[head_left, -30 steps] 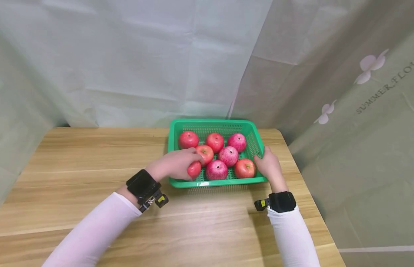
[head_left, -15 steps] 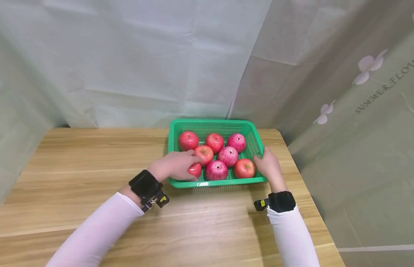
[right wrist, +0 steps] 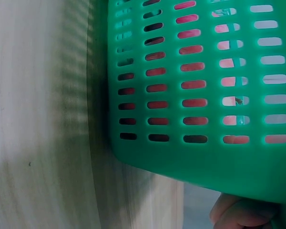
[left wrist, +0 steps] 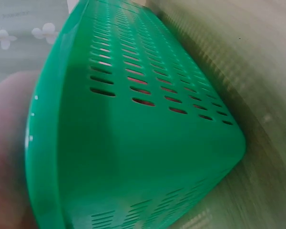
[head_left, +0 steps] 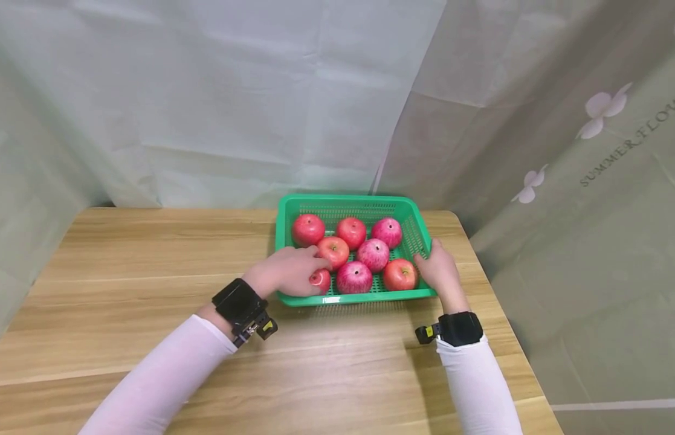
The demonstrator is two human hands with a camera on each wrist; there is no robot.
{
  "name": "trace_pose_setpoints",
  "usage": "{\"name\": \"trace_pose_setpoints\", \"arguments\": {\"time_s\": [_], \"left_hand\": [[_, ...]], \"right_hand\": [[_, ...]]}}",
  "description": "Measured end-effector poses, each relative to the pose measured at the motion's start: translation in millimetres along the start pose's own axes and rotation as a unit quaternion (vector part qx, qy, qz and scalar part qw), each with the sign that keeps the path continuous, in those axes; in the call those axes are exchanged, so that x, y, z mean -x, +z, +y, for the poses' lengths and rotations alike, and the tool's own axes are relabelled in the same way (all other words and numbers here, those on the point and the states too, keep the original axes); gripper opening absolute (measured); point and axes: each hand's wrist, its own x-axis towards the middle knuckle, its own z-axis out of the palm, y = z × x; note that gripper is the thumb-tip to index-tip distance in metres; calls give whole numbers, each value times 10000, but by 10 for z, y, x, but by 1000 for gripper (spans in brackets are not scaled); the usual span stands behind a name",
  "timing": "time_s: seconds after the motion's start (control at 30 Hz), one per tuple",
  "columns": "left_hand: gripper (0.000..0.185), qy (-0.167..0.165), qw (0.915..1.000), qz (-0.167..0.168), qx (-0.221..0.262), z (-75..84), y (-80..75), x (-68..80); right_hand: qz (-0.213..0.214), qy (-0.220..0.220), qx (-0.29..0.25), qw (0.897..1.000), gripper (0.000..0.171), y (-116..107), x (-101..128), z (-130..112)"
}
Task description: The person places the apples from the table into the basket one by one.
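Eight red apples in green basket (head_left: 419, 238), basket at far right part of table (head_left: 152, 254), near back edge. Left hand (head_left: 288, 272) reaches over basket's left rim, fingers curled round front-left apple (head_left: 321, 280). Right hand (head_left: 439, 269) grips basket's right wall, thumb inside rim beside front-right apple (head_left: 399, 275). Wrist views show slotted basket wall only.

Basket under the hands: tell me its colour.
The basket is bright green slotted plastic, holding red apples. The head view shows it best.
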Motion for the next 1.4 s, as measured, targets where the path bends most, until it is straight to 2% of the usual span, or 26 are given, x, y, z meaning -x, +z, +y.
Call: {"name": "trace_pose_setpoints", "arguments": {"time_s": [0.27, 0.4, 0.5, 0.63, 0.73, 0.8, 0.9, 0.97, 1.03, 1.13, 1.23, 1.3, 1.4], "left_hand": [[49, -19, 9999, 69, 102, -19, -22, 48], [53, 26, 9993, 195, 307, -36, -21, 72], [55, 32, 9980, 329, 537, -55, -25, 93], [59, 96, 9942, 657, 845, -119, -32, 141], [64, 206, 9871, 1144, 1104, -175, -65, 243], [67, 198, 9792, 1600, 1231, -216, -88, 369], [72, -89, 9650, 2312, 1235, -293, -74, 666], [78, -496, 9570, 2652, 1070, -351, 6, 938], [86, -983, 9518, 2778, 848, -404, 139, 1244], [97, -1699, 9491, 2600, 517, -481, 381, 1682], [101, -2288, 9477, 2209, 252, -558, 573, 2019], [99, -2563, 9458, 1989, 157, -606, 649, 2154], [97, -2798, 9427, 1814, 140, -649, 711, 2261]], "right_hand": [[19, -153, -19, 9999, 58, -3, -60, -21], [-82, -212, -506, 9985, 63, -21, -92, 17], [-272, -94, -977, 9948, 75, -47, -97, 56], [-573, 112, -1436, 9879, 93, -120, -97, 84], [-724, 139, -1766, 9815, 95, -214, -91, 104], [-827, 109, -2022, 9758, 92, -280, -69, 132], [-742, 9, -2124, 9744, 85, -348, 24, 226], [-591, -96, -1831, 9813, 81, -364, 136, 333], [-365, -286, -1167, 9921, 77, -351, 286, 480], [-209, -454, 23, 9987, 76, -302, 526, 722], [-210, -673, 969, 9928, 81, -216, 724, 934], [-214, -822, 1376, 9868, 85, -151, 827, 1030], [-235, -1064, 1678, 9798, 88, -54, 942, 1110]]}}
